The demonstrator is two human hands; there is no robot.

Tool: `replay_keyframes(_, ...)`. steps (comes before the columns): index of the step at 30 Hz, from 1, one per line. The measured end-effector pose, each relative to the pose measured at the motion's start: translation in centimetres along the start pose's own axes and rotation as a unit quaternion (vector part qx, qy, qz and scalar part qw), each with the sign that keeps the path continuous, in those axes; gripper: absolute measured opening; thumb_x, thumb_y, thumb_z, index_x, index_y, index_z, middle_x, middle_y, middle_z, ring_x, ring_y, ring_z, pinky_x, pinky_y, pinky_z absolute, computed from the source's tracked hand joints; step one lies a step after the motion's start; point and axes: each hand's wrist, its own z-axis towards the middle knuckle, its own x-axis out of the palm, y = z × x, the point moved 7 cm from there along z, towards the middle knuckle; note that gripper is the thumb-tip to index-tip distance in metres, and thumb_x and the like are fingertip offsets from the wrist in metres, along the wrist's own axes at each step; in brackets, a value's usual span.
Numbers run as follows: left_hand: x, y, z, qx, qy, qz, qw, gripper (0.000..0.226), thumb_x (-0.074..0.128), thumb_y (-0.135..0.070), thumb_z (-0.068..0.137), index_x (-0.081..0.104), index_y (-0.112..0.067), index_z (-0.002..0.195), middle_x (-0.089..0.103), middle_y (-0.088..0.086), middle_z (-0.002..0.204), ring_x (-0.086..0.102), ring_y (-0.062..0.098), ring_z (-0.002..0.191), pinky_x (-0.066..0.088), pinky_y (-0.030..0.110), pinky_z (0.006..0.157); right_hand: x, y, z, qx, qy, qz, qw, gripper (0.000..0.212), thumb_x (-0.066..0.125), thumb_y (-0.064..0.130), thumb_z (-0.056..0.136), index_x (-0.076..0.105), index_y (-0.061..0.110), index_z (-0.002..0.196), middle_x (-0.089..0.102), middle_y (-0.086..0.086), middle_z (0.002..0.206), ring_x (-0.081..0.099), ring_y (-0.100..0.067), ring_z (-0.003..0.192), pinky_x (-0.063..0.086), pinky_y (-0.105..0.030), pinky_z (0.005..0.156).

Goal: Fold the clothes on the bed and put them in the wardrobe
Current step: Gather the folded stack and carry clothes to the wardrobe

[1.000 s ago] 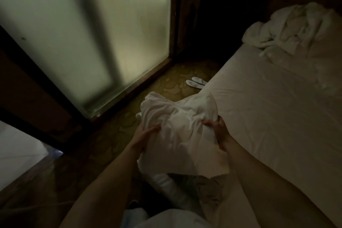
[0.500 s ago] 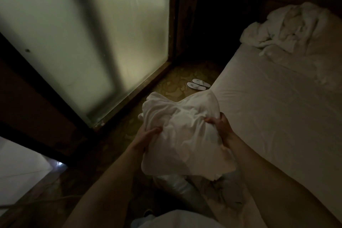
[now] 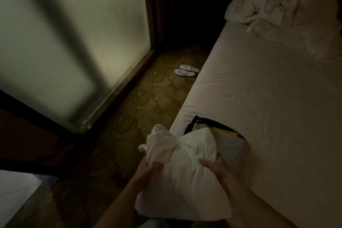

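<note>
Your left hand (image 3: pixel 150 169) and right hand (image 3: pixel 214 165) grip bunched white garment (image 3: pixel 182 168), held over near-left corner of bed (image 3: pixel 259 98). Step: folding not begun. Next: spread it flat on bed, find edges.

Dim room — frosted glass panel (image 3: pixel 74 42), patterned floor (image 3: pixel 148 102)

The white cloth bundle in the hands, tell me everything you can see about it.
The white cloth bundle is a soft, crumpled garment of plain fabric, bunched rather than neatly folded, with a loose wad sticking up at its upper left. The left hand grips its left side and the right hand its right. It sits at the near corner of the white-sheeted bed, covering part of a black-and-yellow garment.
</note>
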Motion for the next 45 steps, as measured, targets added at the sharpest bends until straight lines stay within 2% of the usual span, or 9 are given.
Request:
replay_keyframes(6,0.2,5.6,2.7,0.009,0.008,0.027,1.0,0.078,0.075,-0.028,0.071,0.038,-0.026,0.14,0.052,-0.006,0.131,0.055,0.005,0.11,0.049,0.019,0.085,2.3,-2.6,4.5,-0.063,0.019,-0.109,0.992,0.151,0.093,0.053,0.039,0.006,0.011,0.155,0.019,-0.011,0.16,0.024,-0.028,0.145,0.028,-0.043,0.116)
replay_keyframes(9,0.2,7.6,4.4,0.033,-0.023,0.019,0.999,0.1,0.075,-0.043,0.057,0.031,-0.019,0.144,0.048,-0.009,0.129,0.05,0.002,0.115,0.044,0.007,0.083,3.6,-4.8,7.9,-0.068,0.02,-0.158,0.985,0.113,0.086,0.024,0.069,0.012,0.013,0.154,0.023,-0.012,0.158,0.027,-0.029,0.144,0.026,-0.04,0.117)
replay_keyframes(14,0.1,10.5,6.6,0.029,-0.055,-0.007,0.998,0.118,0.072,-0.053,0.049,0.027,-0.013,0.151,0.043,0.003,0.141,0.044,0.016,0.127,0.04,0.026,0.096,4.0,-7.5,10.6,0.0,-0.058,-0.134,0.989,0.132,0.095,0.025,0.053,0.011,0.007,0.154,0.024,-0.015,0.157,0.026,-0.03,0.144,0.026,-0.035,0.113)
replay_keyframes(20,0.2,12.2,7.9,0.016,-0.073,0.001,0.997,0.118,0.074,-0.052,0.048,0.029,-0.013,0.15,0.044,0.005,0.143,0.045,0.017,0.127,0.04,0.031,0.1,2.9,-9.6,11.8,0.07,-0.097,-0.091,0.989,0.097,0.091,0.004,0.058,0.039,-0.002,0.14,0.047,-0.019,0.143,0.049,-0.033,0.129,0.04,-0.033,0.098)
replay_keyframes(24,0.6,12.4,8.3,0.012,-0.065,0.006,0.998,0.118,0.075,-0.051,0.049,0.026,-0.017,0.151,0.041,0.005,0.147,0.044,0.022,0.131,0.038,0.043,0.109,4.2,-8.4,10.5,0.007,-0.061,-0.153,0.986,0.085,0.086,0.028,0.059,0.051,0.01,0.135,0.061,-0.014,0.126,0.058,-0.031,0.116,0.042,-0.03,0.085)
replay_keyframes(28,0.9,10.9,7.3,0.01,-0.054,-0.001,0.998,0.109,0.077,-0.034,0.055,0.027,-0.013,0.15,0.042,0.0,0.141,0.044,0.016,0.127,0.039,0.033,0.103,4.5,-8.8,10.1,-0.012,-0.034,-0.101,0.994,0.069,0.076,0.041,0.034,0.067,0.011,0.096,0.069,-0.006,0.092,0.063,-0.024,0.086,0.046,-0.028,0.07)
replay_keyframes(32,0.6,9.6,5.9,0.028,-0.035,-0.014,0.999,0.106,0.077,-0.04,0.051,0.032,-0.016,0.145,0.046,-0.005,0.13,0.046,0.012,0.12,0.038,0.027,0.097,4.4,-8.1,8.0,0.01,0.02,0.008,1.0,0.014,0.073,0.029,0.054,0.064,0.019,0.049,0.062,0.009,0.056,0.054,-0.013,0.067,0.044,-0.024,0.063)
replay_keyframes(37,-1.0,6.6,3.9,0.037,-0.012,-0.035,0.999,0.079,0.074,-0.027,0.063,0.036,-0.029,0.132,0.049,-0.021,0.119,0.052,-0.001,0.107,0.043,0.024,0.092,3.4,-2.5,4.5,-0.033,0.034,0.025,0.999,0.015,0.059,0.02,0.058,0.053,0.019,0.044,0.052,0.007,0.052,0.047,-0.016,0.065,0.041,-0.015,0.058)
replay_keyframes(45,-7.6,1.5,-1.1,0.031,-0.043,-0.091,0.994,0.105,0.088,-0.046,0.045,0.044,-0.025,0.138,0.054,0.002,0.134,0.055,0.023,0.12,0.05,0.042,0.095,7.4,7.2,-0.7,-0.098,0.092,0.002,0.991,0.021,0.062,0.039,0.038,0.053,0.02,0.04,0.053,0.007,0.054,0.05,-0.003,0.055,0.04,-0.03,0.072)
